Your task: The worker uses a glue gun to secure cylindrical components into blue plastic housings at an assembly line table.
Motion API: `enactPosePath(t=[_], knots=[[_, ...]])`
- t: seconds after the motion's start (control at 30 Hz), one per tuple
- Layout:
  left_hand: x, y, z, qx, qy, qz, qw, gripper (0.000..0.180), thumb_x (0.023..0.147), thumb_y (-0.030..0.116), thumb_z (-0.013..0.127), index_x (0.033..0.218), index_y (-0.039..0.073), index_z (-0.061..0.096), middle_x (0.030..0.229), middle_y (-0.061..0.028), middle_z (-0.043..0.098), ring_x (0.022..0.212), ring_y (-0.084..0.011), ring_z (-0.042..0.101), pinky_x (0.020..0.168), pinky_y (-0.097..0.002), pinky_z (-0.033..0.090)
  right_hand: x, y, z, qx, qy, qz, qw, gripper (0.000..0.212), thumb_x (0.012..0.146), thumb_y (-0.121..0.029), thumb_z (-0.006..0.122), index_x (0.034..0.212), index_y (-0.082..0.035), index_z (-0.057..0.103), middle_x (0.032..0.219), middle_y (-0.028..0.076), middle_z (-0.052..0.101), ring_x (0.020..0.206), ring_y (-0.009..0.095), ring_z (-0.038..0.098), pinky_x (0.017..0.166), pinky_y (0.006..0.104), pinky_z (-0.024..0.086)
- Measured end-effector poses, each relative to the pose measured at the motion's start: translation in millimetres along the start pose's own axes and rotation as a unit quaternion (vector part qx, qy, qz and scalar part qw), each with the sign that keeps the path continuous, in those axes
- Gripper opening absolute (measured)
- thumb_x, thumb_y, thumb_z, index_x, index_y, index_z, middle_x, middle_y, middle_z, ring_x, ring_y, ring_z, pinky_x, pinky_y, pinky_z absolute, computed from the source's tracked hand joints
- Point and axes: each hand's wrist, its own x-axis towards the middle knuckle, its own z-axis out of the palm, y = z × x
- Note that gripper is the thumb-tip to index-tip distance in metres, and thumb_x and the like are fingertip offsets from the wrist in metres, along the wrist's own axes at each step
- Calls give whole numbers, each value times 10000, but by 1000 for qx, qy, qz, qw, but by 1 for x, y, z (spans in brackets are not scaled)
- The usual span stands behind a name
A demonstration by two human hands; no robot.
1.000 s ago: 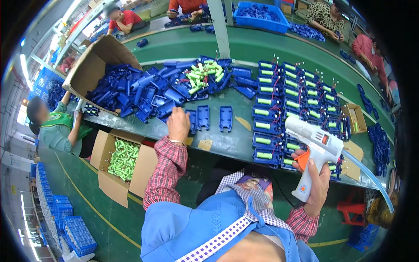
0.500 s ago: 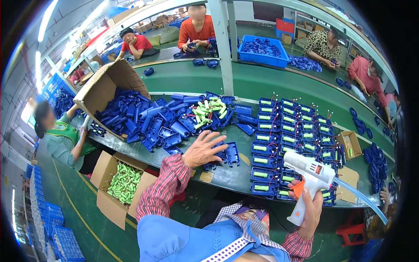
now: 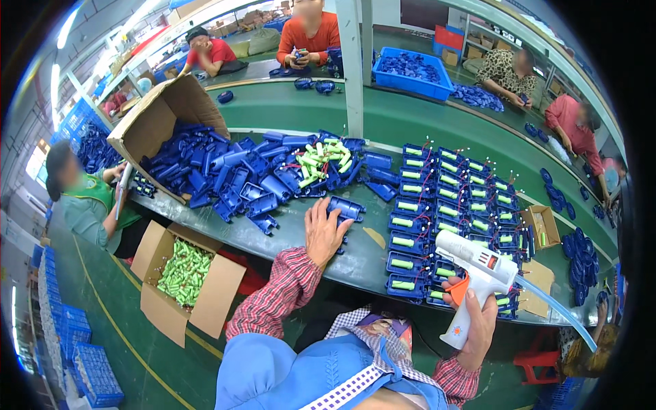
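My left hand (image 3: pixel 324 232) lies low over the bench with its fingers stretched out. Its fingertips are beside a dark blue plastic casing (image 3: pixel 347 208) and seem to touch it; another blue piece is mostly hidden under the palm. My right hand (image 3: pixel 480 321) is wrapped round the handle of a white glue gun (image 3: pixel 493 265), fingers at its orange trigger. A translucent glue stick (image 3: pixel 560 309) trails from the gun's back end. Under the nozzle stand rows of open blue casings (image 3: pixel 404 263), each with a green battery cell and thin wires.
Loose blue casings (image 3: pixel 236 174) spill from a tilted cardboard box (image 3: pixel 130 133), with green cells (image 3: pixel 321 161) on top. Another carton (image 3: pixel 222 290) of green cells stands left of me. A small box (image 3: pixel 544 225) sits far right. Co-workers sit beyond the green conveyor (image 3: pixel 410 123).
My left hand has drawn closer to me, and the casings near it have shifted, one now lying back up. The glue gun stays in my right hand, slightly lower left in view.
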Motion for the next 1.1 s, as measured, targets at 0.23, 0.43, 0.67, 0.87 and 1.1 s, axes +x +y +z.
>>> enactPosePath(t=[0.23,0.43,0.67,0.87,1.1], knots=[[15,-7,-25,59,-32,101,993,582,850,487,625,1263,82,560,1444,-135,401,1385,-358,280,1100,-595,202,2,1,0,3,-18,9,1000,431,947,-87,525,1313,98,392,1134,252,614,1026,321,646,826,364,578],[-1,-17,-5,9,-98,55,994,494,893,409,606,1279,104,553,1422,-157,426,1290,-396,374,1060,-536,290,-2,2,5,2,0,23,1000,442,943,-93,533,1318,95,393,1160,260,599,1039,321,640,845,368,568],[-14,20,13,-30,7,-33,999,542,881,407,635,1221,-6,552,1361,-258,430,1255,-459,370,1036,-571,305,-6,3,6,-1,-18,26,1000,438,944,-90,523,1318,98,391,1159,268,595,1036,324,639,852,373,564],[4,-14,-11,-91,73,7,993,495,833,260,713,1168,-56,534,1239,-279,505,1177,-452,457,1011,-493,388,-1,4,0,-15,-6,22,1000,445,947,-86,516,1329,97,378,1174,272,587,1053,324,632,856,372,563],[-15,-6,-23,-102,-71,41,991,769,821,352,733,1375,-42,373,1462,-294,294,1366,-493,255,1106,-513,294,6,-3,9,-17,-8,22,1000,430,950,-91,513,1315,103,396,1151,261,603,1040,322,639,843,367,564]])
